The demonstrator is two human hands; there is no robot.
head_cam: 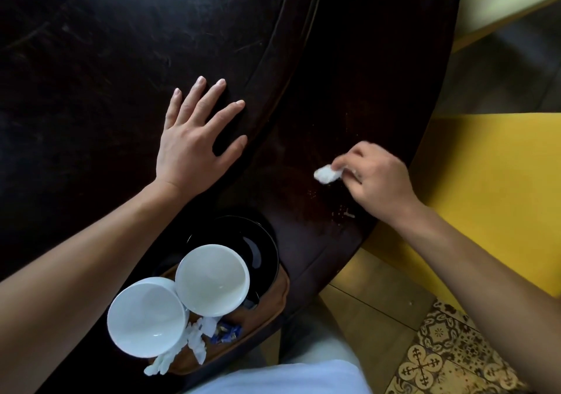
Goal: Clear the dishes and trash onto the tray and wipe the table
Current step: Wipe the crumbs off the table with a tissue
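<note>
My left hand (194, 138) lies flat with fingers spread on the dark round table (91, 59). My right hand (373, 178) pinches a small white wad of tissue (326, 174) against the table's outer ring near its right edge. A few pale crumbs (346, 211) lie on the wood just below that hand. At the near edge a brown tray (273, 302) carries a black plate (261, 248), two white bowls (212, 278) (147, 317), crumpled white napkins (194, 342) and a blue wrapper (226, 331).
A raised inner disc (273, 96) rims the table's middle, its edge curving past my left hand. A yellow bench (485, 187) stands right of the table. Patterned floor tiles (440, 357) show at the lower right. My white-clothed lap (288, 375) is at the bottom.
</note>
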